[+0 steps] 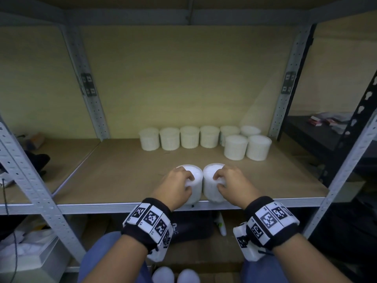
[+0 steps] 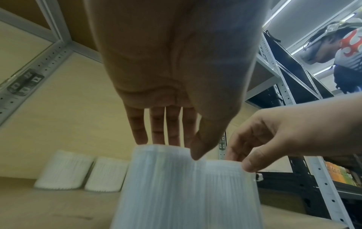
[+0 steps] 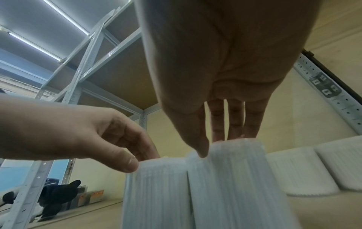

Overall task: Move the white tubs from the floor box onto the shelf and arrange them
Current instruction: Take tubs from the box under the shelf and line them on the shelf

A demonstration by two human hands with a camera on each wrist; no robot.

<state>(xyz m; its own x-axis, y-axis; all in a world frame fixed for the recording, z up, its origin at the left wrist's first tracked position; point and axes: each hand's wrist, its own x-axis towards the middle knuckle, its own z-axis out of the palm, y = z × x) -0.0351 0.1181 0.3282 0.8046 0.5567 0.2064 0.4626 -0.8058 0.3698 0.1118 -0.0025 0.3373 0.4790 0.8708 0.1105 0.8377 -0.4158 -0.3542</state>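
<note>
With each hand, left hand [image 1: 177, 185] and right hand [image 1: 229, 184], pinching its white tub [image 1: 193, 183] from above at lower centre, slide both level toward the back row [image 1: 179, 137].

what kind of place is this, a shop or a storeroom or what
Most likely a storeroom or warehouse. Slotted metal shelving with bare board shelves holds rows of identical white tubs, and strip lights run along a plain ceiling.
</note>
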